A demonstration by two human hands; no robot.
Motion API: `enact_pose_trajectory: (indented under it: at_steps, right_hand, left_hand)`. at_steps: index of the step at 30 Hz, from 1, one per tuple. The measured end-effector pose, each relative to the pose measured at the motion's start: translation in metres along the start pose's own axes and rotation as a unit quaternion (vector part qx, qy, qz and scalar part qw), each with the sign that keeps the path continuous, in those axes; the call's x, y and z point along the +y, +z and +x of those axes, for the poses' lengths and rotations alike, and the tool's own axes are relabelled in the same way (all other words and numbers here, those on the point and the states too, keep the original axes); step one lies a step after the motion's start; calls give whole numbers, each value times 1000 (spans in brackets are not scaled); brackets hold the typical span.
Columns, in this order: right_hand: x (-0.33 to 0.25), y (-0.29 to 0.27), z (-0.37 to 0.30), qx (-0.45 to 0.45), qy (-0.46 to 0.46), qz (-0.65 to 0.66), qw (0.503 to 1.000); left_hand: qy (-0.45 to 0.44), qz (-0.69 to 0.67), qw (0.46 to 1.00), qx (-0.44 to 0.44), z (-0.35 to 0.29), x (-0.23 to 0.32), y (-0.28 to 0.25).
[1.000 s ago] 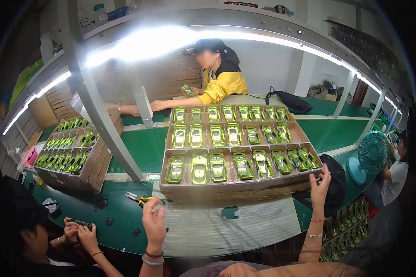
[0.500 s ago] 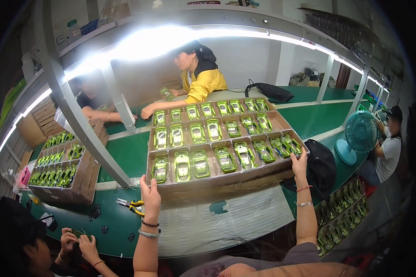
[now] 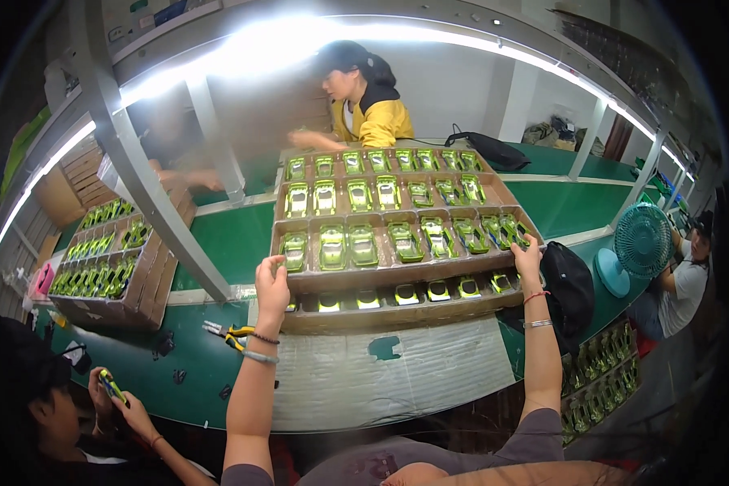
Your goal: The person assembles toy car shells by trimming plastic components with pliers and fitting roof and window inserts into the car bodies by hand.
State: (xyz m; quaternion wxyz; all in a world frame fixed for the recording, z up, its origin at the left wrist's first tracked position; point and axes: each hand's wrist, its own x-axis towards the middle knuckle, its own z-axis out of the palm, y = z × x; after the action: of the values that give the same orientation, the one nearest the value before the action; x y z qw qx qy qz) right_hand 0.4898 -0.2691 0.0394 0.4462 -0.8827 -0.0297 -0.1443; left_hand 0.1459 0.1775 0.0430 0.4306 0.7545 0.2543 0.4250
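I grip the two near corners of a brown cardboard tray (image 3: 405, 274) with rows of shiny green toy car bodies (image 3: 363, 245) in its clear compartments. My left hand (image 3: 272, 285) is closed on the front left corner, and my right hand (image 3: 527, 253) on the front right corner. Below it, a second tray (image 3: 397, 317) shows a strip along its near side, where the ends of more green car bodies peek out. The upper tray hides the rest of it.
Yellow-handled pliers (image 3: 232, 334) lie left on the green table (image 3: 206, 377). Another stack of car trays (image 3: 109, 312) stands further left. A black bag (image 3: 565, 292) and a teal fan (image 3: 641, 240) are at the right. Co-workers sit across, at the lower left and at the far right.
The upper tray has risen and shifted away from me in both hands, baring the near strip of the tray below. At lower left, a co-worker's hands have lifted a green car.
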Motion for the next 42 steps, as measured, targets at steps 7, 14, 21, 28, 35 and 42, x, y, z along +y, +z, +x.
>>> enact_pose_trajectory:
  at_steps: [7,14,21,28,35,42]
  right_hand:
    - [-12,4,-29,-35,-34,-58,997]
    - [-117,21,-159,-117,-477,-52,870]
    - [-154,77,-153,-138,-526,-86,835]
    - [-154,94,-140,-135,-516,-50,844]
    - [-159,111,-115,-139,-530,-44,835]
    - [-148,107,-96,-171,-531,-40,829]
  left_hand:
    - [-20,-4,999,-49,11,-7,-13]
    - [278,223,911,-206,-81,67,20]
    - [264,245,910,-207,-102,56,46]
    - [242,196,931,-191,-102,53,53]
    - [248,187,932,-188,-111,51,56]
    - [238,170,937,-191,-115,57,51]
